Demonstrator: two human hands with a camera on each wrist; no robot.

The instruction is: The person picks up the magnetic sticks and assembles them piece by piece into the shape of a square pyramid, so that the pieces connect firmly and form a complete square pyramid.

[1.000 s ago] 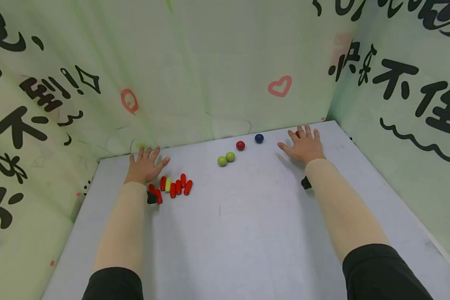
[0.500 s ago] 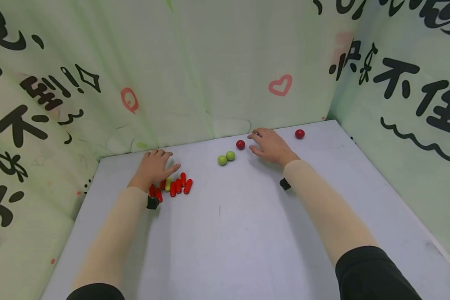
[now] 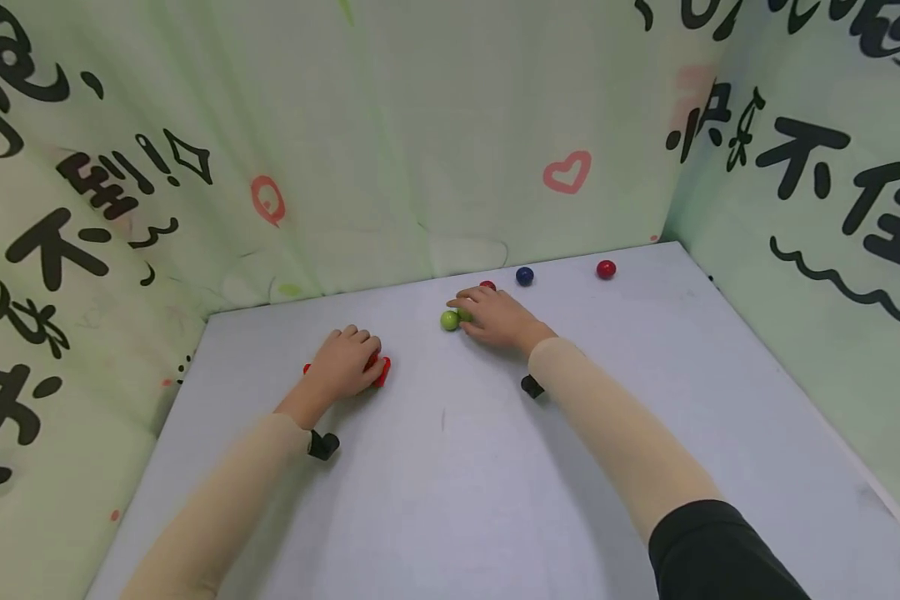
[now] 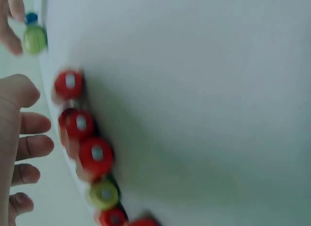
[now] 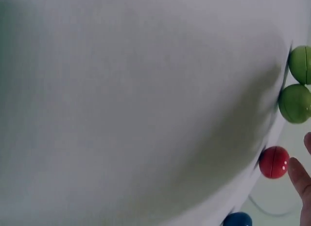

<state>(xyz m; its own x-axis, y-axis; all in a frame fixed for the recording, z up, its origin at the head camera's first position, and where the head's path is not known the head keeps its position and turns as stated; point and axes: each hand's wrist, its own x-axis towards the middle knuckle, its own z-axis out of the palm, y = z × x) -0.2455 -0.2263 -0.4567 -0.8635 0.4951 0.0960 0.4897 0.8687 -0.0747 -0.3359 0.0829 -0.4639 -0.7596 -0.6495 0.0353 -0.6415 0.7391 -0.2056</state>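
My left hand [image 3: 342, 367] hovers over a row of short red cylinders [image 3: 383, 372] and hides most of them in the head view. In the left wrist view its fingers are loosely bent and hold nothing; beside them lie several red cylinders [image 4: 96, 156] and a yellow-green cylinder [image 4: 104, 194]. Above two green balls [image 3: 449, 321] is my right hand [image 3: 497, 319], which partly covers one of them. Behind its fingers a red ball [image 3: 487, 285] shows. The right wrist view has a fingertip [image 5: 297, 171] close to that red ball [image 5: 274, 162]; whether they touch I cannot tell.
A dark blue ball [image 3: 524, 276] lies near the back edge of the white table [image 3: 450, 500]. Farther right is another red ball [image 3: 606, 269]. Pale green curtains [image 3: 420, 150] with black writing stand behind and at both sides.
My right hand has swept left from the far red ball, past the blue ball, to the green balls. My left hand has moved right and nearer, from behind the cylinders to over them.
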